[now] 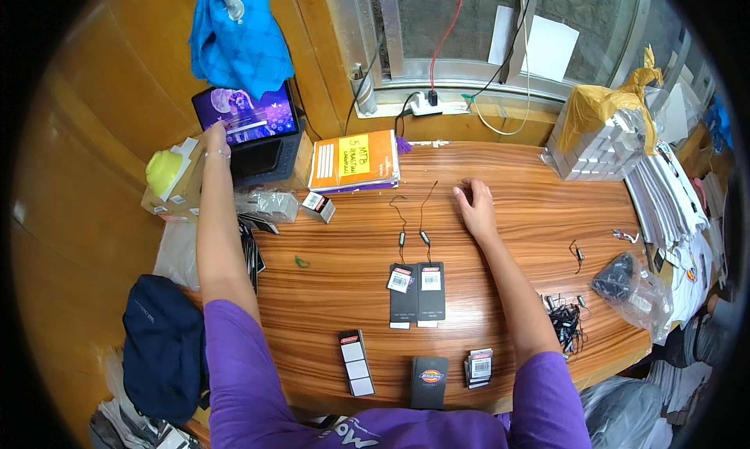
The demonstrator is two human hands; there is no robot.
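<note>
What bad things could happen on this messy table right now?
The left hand reaches far out to tap the tablet, so the arm passes over the small box and plastic bag; it might knock them. The right hand rests flat next to the thin strings of the two black tags; sliding it could drag them crooked. The little pile of black fasteners sits near the table edge and might spill off.

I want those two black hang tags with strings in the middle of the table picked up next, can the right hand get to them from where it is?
Probably yes. The right hand rests flat on the table, just beyond the two black hang tags, with only bare wood and their thin strings between. Nothing blocks the way back.
</note>
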